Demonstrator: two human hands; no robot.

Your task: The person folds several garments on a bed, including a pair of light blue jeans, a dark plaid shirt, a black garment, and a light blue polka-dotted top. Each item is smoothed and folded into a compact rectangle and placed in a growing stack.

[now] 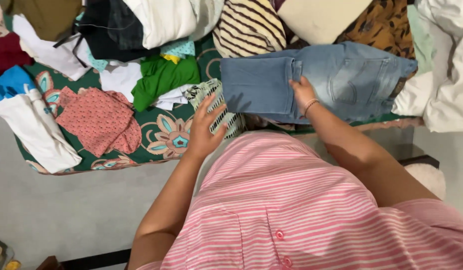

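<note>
The pink striped shirt (301, 210) of the person fills the near lower frame and hides the closest edge of the bed, while bare grey floor (56, 210) lies open to the lower left. The left hand (204, 131) hovers with its fingers spread, its grip holding nothing, over a black-and-white patterned cloth (211, 97) whose near part it covers. The right hand (302, 92) lies flat on the folded blue jeans (311, 80), fingers pressed on the denim near a fold, not pinching anything. The jeans lie across the bed with their long axis running left to right, waistband and back pocket toward the right, their near edge just beside the bed's edge. The floral green bedsheet (166, 135) shows little bare room; a red dotted garment (99, 120), a white cloth (39, 132) overhanging the edge and a green garment (161, 77) crowd it. Farther back, a striped garment (249, 25) and heaped clothes are cut off by the frame's top.
</note>
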